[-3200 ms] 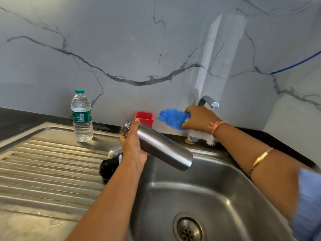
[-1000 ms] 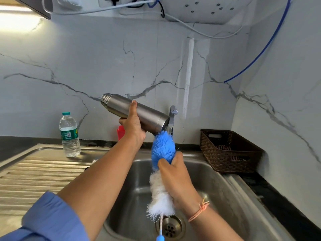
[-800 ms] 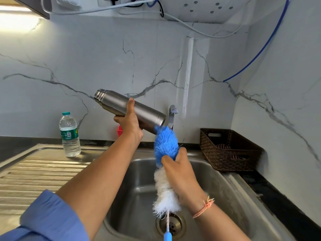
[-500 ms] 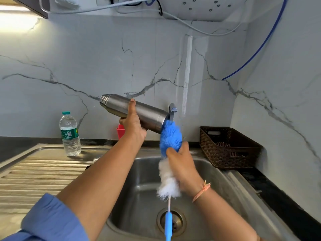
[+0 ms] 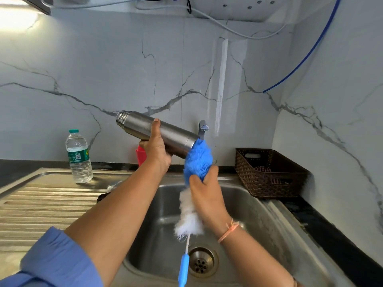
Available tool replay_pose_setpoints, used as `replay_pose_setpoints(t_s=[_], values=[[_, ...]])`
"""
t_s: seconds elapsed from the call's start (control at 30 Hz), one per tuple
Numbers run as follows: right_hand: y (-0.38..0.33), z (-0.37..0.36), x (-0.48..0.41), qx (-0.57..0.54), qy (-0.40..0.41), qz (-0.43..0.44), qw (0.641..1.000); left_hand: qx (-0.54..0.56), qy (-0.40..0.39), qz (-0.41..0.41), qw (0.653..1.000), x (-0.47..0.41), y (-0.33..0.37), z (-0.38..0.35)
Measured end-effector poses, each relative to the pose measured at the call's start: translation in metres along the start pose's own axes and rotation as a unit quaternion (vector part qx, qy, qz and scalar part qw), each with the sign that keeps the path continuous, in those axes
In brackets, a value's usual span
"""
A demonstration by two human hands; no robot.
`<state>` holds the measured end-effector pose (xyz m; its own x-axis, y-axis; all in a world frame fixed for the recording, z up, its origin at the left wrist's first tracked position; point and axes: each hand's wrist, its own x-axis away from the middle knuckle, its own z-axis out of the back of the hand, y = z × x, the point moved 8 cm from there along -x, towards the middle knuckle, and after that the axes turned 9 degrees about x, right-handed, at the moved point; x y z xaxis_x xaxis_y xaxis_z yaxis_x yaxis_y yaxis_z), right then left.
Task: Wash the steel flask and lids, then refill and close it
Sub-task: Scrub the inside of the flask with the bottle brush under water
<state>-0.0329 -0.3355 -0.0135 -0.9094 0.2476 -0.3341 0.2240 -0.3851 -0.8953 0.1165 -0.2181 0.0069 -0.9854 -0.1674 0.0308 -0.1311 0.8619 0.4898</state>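
Note:
My left hand (image 5: pixel 156 150) grips the steel flask (image 5: pixel 176 135) round its middle and holds it nearly level above the sink (image 5: pixel 267 228), threaded end to the upper left. My right hand (image 5: pixel 207 195) grips the fluffy head of a bottle brush (image 5: pixel 198 160), blue at the top and white below. The blue tip touches the flask's right end. The brush's thin wire and blue handle (image 5: pixel 184 268) hang down over the drain (image 5: pixel 203 261). A lid-like steel piece and a dark one (image 5: pixel 113 186) show partly behind my left forearm.
A plastic water bottle (image 5: pixel 78 157) stands on the ribbed draining board (image 5: pixel 39 206). A red cup (image 5: pixel 141 155) sits behind my left hand. The tap (image 5: pixel 203 129) is at the wall, a brown woven basket (image 5: pixel 269 172) on the black counter to the right.
Since 3.2 s ago the flask went up from the basin and the brush came from near the tap to its right end. In the last second the brush slid slightly right and up.

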Motion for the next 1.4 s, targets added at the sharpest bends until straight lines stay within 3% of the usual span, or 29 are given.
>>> replay_pose_setpoints(t_s=[0.13,0.3,0.47,0.63,0.83,1.07,1.23,1.4], values=[[0.006,0.010,-0.016,0.000,0.028,-0.034,0.999,0.006,-0.009,0.013,1.000,0.004,-0.005,0.002],[0.012,-0.014,0.010,0.024,-0.028,-0.010,0.999,-0.008,-0.011,-0.003,1.000,0.000,-0.002,0.004],[0.007,0.011,-0.015,0.014,0.037,-0.010,0.999,-0.006,-0.008,0.016,1.000,0.005,-0.006,0.004],[0.031,-0.017,0.006,0.097,-0.029,-0.039,0.994,-0.027,-0.006,-0.004,1.000,0.002,-0.006,0.009],[0.022,0.008,-0.014,0.066,0.038,-0.017,0.997,-0.048,-0.011,-0.010,0.999,0.007,-0.008,0.012],[0.032,-0.009,0.005,0.105,-0.019,-0.026,0.994,-0.057,0.047,-0.042,0.996,0.003,-0.004,0.028],[0.030,0.010,-0.020,0.070,0.023,-0.049,0.996,-0.036,0.017,-0.012,0.999,0.007,-0.014,0.026],[0.042,-0.012,0.005,0.111,-0.023,-0.057,0.992,-0.041,0.012,-0.022,0.999,0.005,-0.012,0.028]])
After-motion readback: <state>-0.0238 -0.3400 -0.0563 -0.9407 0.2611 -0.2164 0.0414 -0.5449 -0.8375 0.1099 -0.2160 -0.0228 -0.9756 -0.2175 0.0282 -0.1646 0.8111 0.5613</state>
